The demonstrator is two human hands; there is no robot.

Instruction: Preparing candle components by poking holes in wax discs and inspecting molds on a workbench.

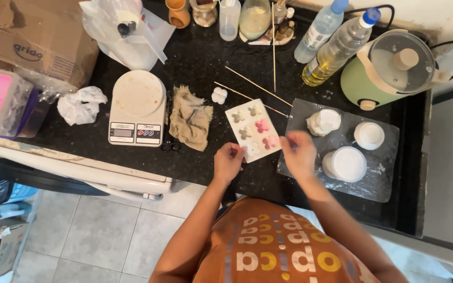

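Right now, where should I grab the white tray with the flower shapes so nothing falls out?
Probably by its two long edges, coming from above with the mould tray kept flat. It lies tilted on the dark counter, and its flower cavities are open at the top, some filled pink. The left hand is already at its near corner, the right hand beside its right edge.

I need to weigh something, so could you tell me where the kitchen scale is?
The kitchen scale sits left of centre on the dark counter, between crumpled white paper and a beige cloth.
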